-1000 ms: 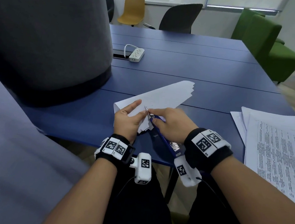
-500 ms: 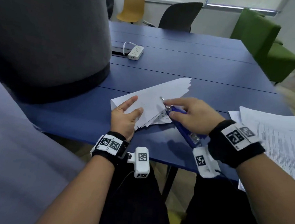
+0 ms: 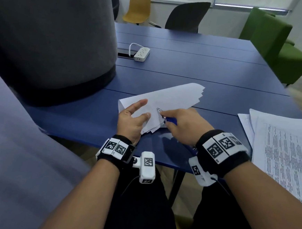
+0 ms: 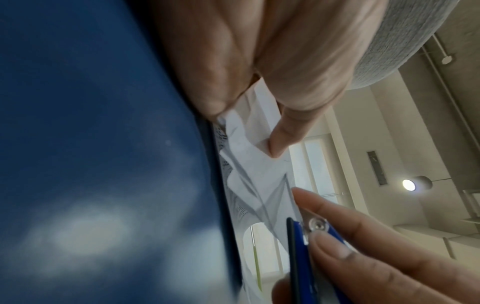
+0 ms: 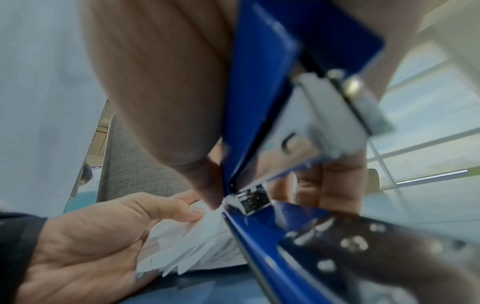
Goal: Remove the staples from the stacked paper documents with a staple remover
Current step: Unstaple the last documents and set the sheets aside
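My right hand (image 3: 183,124) has its thumb and fingers curled tight around the blue metal staple remover with a silver nose (image 3: 162,115), its tip resting on the fanned stack of white paper sheets (image 3: 169,99) just beside my left thumb. My left hand (image 3: 130,121) lies with straight, relaxed fingers spread on the stack's near corner, pressing it flat against the dark blue table (image 3: 204,64); in the left wrist view a fingertip (image 4: 279,144) pins the loose corners. I cannot make out a staple itself, as it is too small or hidden under the tool. I judge I am at the prying step: the nose is at the bound corner, and the next move calls for sliding it under the staple and squeezing while the left hand keeps the sheets from lifting. Outward, a second pile of printed white pages (image 3: 284,155) lies well apart at the table's right edge. A white power strip (image 3: 142,54) sits farther back. No tray, bin or box is in view.
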The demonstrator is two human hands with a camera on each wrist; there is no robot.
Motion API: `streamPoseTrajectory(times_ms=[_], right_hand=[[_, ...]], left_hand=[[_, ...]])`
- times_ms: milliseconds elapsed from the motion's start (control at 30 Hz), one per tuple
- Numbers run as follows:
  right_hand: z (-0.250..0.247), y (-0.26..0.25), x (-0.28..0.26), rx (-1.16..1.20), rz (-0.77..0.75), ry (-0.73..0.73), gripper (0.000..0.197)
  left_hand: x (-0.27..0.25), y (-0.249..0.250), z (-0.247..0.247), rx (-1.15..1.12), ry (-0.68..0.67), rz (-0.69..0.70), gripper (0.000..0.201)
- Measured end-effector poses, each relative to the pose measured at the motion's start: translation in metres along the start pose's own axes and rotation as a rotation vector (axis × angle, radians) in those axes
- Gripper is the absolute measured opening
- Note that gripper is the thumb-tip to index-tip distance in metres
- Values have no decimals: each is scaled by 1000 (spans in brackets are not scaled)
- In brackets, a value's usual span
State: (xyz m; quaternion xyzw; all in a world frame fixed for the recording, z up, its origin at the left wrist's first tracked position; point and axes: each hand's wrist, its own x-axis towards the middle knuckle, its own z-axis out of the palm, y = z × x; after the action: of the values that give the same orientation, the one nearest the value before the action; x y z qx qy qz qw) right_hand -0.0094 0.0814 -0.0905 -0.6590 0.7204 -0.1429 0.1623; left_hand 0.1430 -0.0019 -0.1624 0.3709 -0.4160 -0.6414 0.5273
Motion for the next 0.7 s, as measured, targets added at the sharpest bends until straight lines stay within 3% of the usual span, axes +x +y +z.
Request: streamPoseTrajectory(times_ms=[300,400,700], right_hand=[[6,-2,-1,71,-21,49,36],[1,-5,3,81,43,26,42],[-2,-9,-2,68,30,-12,40]], left_hand=[[1,-1,-1,34,-10,-27,39],[-1,0,-2,87,-29,-23,41],[2,-4,-3,82,-18,7,42]])
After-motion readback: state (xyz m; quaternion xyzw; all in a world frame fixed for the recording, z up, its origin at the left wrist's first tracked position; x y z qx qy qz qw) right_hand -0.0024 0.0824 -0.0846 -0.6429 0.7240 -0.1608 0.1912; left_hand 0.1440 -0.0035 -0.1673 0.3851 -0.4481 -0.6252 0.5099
